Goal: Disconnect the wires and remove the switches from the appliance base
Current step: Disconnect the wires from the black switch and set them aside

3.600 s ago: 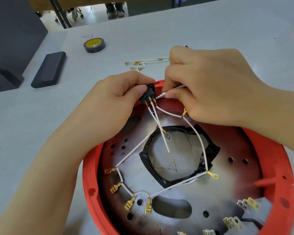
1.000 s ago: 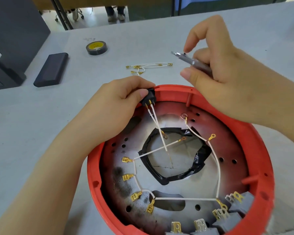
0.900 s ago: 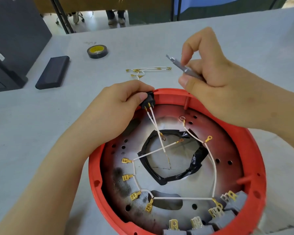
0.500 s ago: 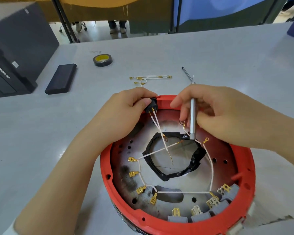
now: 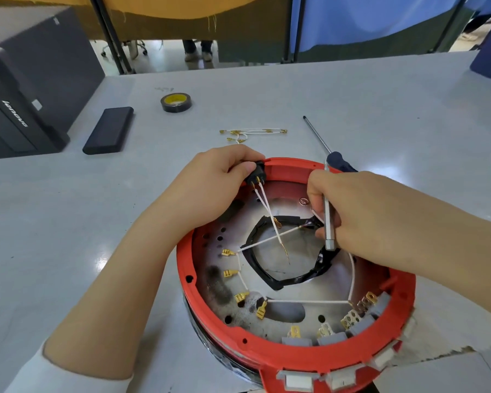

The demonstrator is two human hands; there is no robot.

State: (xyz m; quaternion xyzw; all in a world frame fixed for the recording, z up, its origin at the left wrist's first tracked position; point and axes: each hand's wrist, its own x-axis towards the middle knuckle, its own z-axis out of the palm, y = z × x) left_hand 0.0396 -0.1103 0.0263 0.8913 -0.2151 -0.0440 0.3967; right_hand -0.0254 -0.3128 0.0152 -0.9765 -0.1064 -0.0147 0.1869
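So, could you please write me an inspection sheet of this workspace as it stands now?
Surface: grey table, bare in the far right part.
Job's things: red appliance base lying open side up; black switch at its far rim; grey switches along the near rim.
Clutter: tape roll, flat black case, screwdriver, loose removed wires.
Hands: left hand pinches the black switch; right hand holds a thin metal tool over the base.
Cables: white wires run from the black switch; more white wires with brass terminals lie inside the base.
Surroundings: black computer case at left; blue and yellow cloth behind.
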